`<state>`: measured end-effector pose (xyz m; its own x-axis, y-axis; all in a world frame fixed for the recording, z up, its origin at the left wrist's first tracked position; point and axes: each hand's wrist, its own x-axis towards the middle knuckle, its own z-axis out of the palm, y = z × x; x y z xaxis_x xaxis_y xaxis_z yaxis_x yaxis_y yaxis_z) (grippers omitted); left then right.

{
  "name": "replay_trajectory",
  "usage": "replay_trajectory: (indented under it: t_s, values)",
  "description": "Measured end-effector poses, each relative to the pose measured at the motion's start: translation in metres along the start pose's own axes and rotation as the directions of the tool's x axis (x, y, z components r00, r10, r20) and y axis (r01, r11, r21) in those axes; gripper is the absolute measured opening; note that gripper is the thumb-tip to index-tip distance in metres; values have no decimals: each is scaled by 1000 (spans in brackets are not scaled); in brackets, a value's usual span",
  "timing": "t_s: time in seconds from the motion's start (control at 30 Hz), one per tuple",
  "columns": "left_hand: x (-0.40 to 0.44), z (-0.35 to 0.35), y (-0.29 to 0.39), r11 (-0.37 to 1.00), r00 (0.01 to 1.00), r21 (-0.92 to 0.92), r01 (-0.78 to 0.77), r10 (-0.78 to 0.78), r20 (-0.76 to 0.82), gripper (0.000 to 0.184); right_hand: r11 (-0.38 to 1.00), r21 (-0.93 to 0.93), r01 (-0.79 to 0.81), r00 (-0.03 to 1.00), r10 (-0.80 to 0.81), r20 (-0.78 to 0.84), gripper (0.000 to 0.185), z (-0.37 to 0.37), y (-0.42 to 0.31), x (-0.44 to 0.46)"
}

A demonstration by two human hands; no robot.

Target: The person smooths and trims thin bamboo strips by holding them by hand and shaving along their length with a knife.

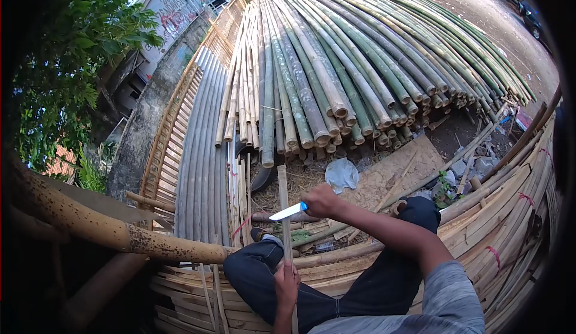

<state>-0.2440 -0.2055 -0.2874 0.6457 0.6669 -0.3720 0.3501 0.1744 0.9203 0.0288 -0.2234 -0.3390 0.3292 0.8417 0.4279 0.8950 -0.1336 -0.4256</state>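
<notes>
My right hand (320, 201) is closed round the blue handle of a knife (288, 212), whose pale blade points left and lies across a bamboo strip (284, 190). The strip stands nearly upright between my legs. Lower down, my left hand (287, 277) is wrapped round the same strip, above my lap. The blade crosses the strip well above my left hand. Whether the edge cuts into the bamboo cannot be made out.
A large pile of bamboo poles (324, 76) fills the area ahead. Corrugated sheets (201, 148) lean at the left, near a thick bamboo pole (162, 244). Bundled split strips (492, 238) curve round my right side. A plastic bag (342, 175) lies on the ground.
</notes>
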Motion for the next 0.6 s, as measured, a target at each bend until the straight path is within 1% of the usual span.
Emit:
replay_trajectory:
  t_s: [0.03,0.07,0.1,0.13,0.17,0.2,0.23,0.27,0.3,0.37,0.4,0.47,0.5,0.53,0.57,0.6]
  values:
    - [-9,-2,-1,999,1000,45,-18,19,-12,40,990,-74,-122,984,111,-136,19,-11,34,13]
    - [-18,-1,-8,999,1000,42,3,-2,-18,40,959,-128,-252,940,211,-267,19,-26,75,21]
    - [-22,0,-13,995,999,93,33,-32,-5,41,888,-131,-441,872,389,-298,20,-34,92,18]
    - [-22,1,-15,988,999,146,50,-51,5,42,784,-125,-608,769,542,-338,20,-40,100,21]
    - [-25,3,-15,994,996,86,68,-72,43,41,787,-116,-606,769,543,-338,20,-38,99,21]
    - [-25,0,-15,993,996,95,76,-80,38,41,830,-131,-543,821,491,-290,20,-39,91,17]
    - [-20,-2,-16,993,987,-17,120,-118,106,41,867,-145,-477,866,435,-246,20,-44,82,12]
    - [-13,0,-18,977,974,-137,166,-140,179,41,890,-114,-442,880,406,-248,20,-45,67,13]
    - [-7,-2,-18,968,972,-188,164,-126,197,40,902,-53,-428,885,407,-224,20,-46,53,11]
    - [1,-1,-12,968,975,-204,144,-104,194,40,921,58,-385,903,389,-182,20,-48,35,8]
    - [4,-3,-10,971,978,-206,122,-83,190,41,921,61,-384,904,389,-177,20,-46,30,6]
    - [10,-5,-10,972,981,-206,112,-75,180,42,957,101,-270,952,282,-123,20,-42,19,0]
    - [12,-5,-8,977,983,-186,104,-72,171,41,981,72,-182,977,188,-96,19,-37,10,-5]
    - [13,-5,-7,981,984,-166,96,-69,162,41,988,60,-142,990,140,32,18,-36,-3,-9]
    - [14,-4,-8,982,984,-161,96,-69,164,41,996,35,-76,992,72,105,17,-26,-15,-16]
    - [13,1,-11,999,997,-7,39,-38,69,42,1000,16,-10,984,7,179,17,-19,-23,-20]
